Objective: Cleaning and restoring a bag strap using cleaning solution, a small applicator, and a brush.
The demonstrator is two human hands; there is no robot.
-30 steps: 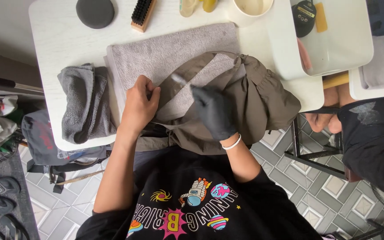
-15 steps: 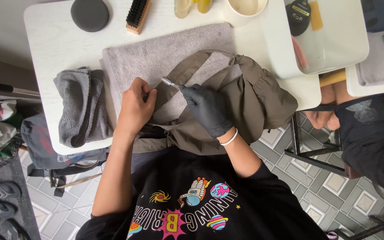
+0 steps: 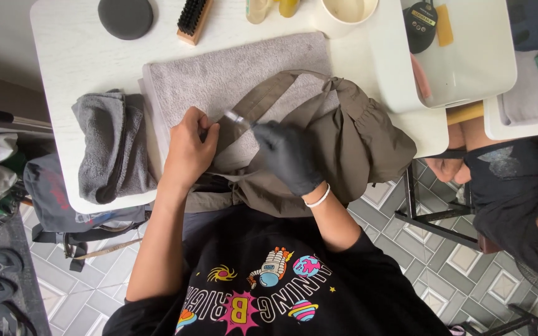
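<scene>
Left hand (image 3: 188,152), bare, presses flat on an olive bag (image 3: 344,143) strap, pinning it to a grey towel (image 3: 219,74). Right hand (image 3: 287,155), in a black glove, pinches a small brush (image 3: 238,119) against the strap. Short strokes on taut fabric would work best.

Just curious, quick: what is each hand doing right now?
Left hand: bare, pressing the olive strap flat.
Right hand: black-gloved, closed on a small brush.
</scene>
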